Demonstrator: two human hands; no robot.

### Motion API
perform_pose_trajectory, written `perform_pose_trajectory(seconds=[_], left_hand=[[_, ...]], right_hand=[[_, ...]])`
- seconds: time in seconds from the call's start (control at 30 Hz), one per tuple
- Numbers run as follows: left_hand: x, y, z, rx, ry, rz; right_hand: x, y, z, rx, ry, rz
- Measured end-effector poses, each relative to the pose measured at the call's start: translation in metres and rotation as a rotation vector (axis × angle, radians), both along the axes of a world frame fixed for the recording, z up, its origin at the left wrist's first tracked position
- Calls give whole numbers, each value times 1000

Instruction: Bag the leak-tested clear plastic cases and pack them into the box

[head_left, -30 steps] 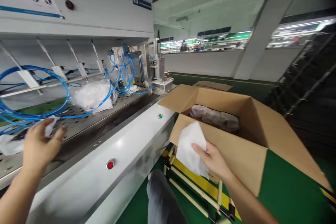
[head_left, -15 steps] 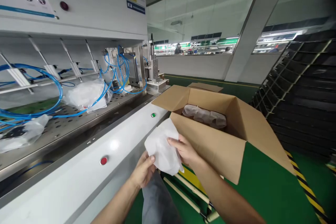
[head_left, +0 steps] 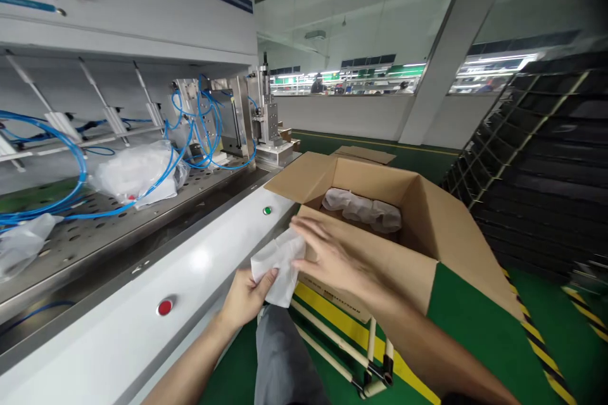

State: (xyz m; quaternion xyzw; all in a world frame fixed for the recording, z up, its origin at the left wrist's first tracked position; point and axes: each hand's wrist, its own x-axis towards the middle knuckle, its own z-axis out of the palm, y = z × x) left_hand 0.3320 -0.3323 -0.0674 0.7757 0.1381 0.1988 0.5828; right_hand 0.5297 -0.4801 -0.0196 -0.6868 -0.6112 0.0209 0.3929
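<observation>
This is a factory floor: a machine with blue pneumatic hoses (head_left: 199,133) stands left, a cardboard carton (head_left: 370,177) sits near, a green floor (head_left: 380,142) with hazard-striped tape (head_left: 539,354) runs right, and production lines (head_left: 346,79) stretch far off behind glass.

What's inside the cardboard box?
The box holds a white plastic-wrapped bundle against its far wall. The near flap hides the bottom and anything lower, and the wrapping hides what's in the bundle.

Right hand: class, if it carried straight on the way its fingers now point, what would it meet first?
Probably the white front panel of the machine, near its green button. The right hand's fingertips seem to pass just above the white sheet, though depth is hard to judge.
</observation>
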Motion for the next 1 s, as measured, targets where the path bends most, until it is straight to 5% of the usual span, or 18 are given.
perform_pose_trajectory(seconds=[0.13, 0.37, 0.6, 0.87, 1.0], left_hand=[[10, -8, 4, 168, 1, -31], [28, 0, -3, -95, 157, -5], [49, 24, 27, -375, -312, 6], [73, 45, 62, -113, 10, -290], [78, 59, 83, 186, 99, -251]], right_hand=[[6, 11, 11, -139, -164, 144], [39, 14, 29, -90, -240, 201], [76, 39, 52, -214, -152, 549], [112, 66, 70, -210, 162, 646], [142, 77, 70, -180, 286, 637]])
